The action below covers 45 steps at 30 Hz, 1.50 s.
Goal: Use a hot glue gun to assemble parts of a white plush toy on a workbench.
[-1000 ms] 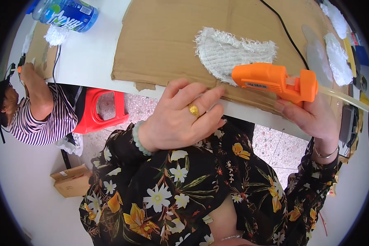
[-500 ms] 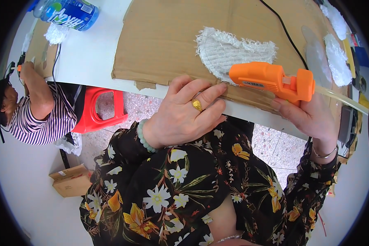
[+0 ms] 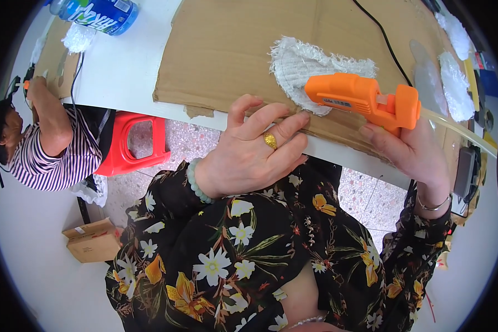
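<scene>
Orange glue gun [image 3: 343,91] is hanging out right of centre in the frame, and the right hand [image 3: 412,152] is gripping it by the handle, thumb pressing along the near side. Its front end is pointing left and covering part of a white frayed fabric piece [image 3: 296,66]; can't tell from here if they're touching. Left hand [image 3: 249,152] is resting mid-frame, fingers bent and bunched, fingertips sitting at the cardboard edge just beside the fabric. Honestly can't tell if it's pinching anything under there. It's wearing a gold ring [image 3: 270,140] and a pale green bead bracelet [image 3: 195,182].

Moving out: a clear glue stick [image 3: 456,130] is poking out the gun's back end toward the right edge, and a black cord [image 3: 384,40] is running down from the top. Cardboard sheet [image 3: 221,55] is lying under the fabric, on a white table [image 3: 130,61]. More white fluffy pieces [image 3: 456,86] are lying upper right. Upper left, a blue-labelled bottle [image 3: 102,14] is lying near a white clump [image 3: 78,39]. Far left, a co-worker in stripes [image 3: 50,152] is sitting by a red stool [image 3: 160,135], and lower left a cardboard box [image 3: 91,240] is sitting below.
</scene>
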{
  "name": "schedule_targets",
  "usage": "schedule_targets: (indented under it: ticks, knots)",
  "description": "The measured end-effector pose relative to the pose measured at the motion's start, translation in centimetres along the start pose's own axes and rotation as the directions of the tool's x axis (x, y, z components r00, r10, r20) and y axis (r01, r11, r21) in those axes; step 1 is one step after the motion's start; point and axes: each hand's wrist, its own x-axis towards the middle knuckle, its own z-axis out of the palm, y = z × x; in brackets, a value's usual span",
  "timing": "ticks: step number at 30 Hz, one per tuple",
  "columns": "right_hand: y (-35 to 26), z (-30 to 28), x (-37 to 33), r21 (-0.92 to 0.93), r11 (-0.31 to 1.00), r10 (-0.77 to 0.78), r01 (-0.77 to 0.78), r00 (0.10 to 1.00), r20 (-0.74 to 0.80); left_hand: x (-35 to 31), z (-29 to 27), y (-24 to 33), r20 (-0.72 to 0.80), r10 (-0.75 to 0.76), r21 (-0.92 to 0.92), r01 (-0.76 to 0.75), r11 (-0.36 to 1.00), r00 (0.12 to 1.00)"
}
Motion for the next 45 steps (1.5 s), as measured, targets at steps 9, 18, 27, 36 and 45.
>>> schedule_targets:
  ticks: [9, 18, 27, 36, 45]
  knots:
    - [-0.1, -0.6, -0.1, -0.137, 0.985, -0.095, 0.105, 0.993, 0.077, 0.0, 0.1, 0.2, -0.028, -0.011, 0.036, 0.012, 0.999, 1.0]
    - [1.1, -0.7, -0.6, 0.086, 0.993, -0.074, 0.079, 0.995, -0.065, 0.4, 0.0, 0.0, -0.011, 0.003, -0.053, -0.003, 0.999, 1.0]
    - [-0.7, -0.4, 0.4, 0.168, 0.967, 0.179, -0.191, 0.98, 0.088, 6.3, -4.7, -1.7, -0.207, 0.05, -0.052, -0.062, 0.997, 0.977]
    - [0.7, 0.7, 0.7, 0.087, 0.943, -0.305, 0.322, 0.938, -0.162, 17.8, -5.3, 1.1, 0.151, 0.166, -0.547, -0.058, 0.835, 0.974]
    - [0.2, 0.4, 0.9, 0.284, 0.953, -0.105, 0.102, 0.994, -0.003, 18.9, -3.4, 1.0, 0.294, 0.193, -0.578, 0.014, 0.816, 0.936]
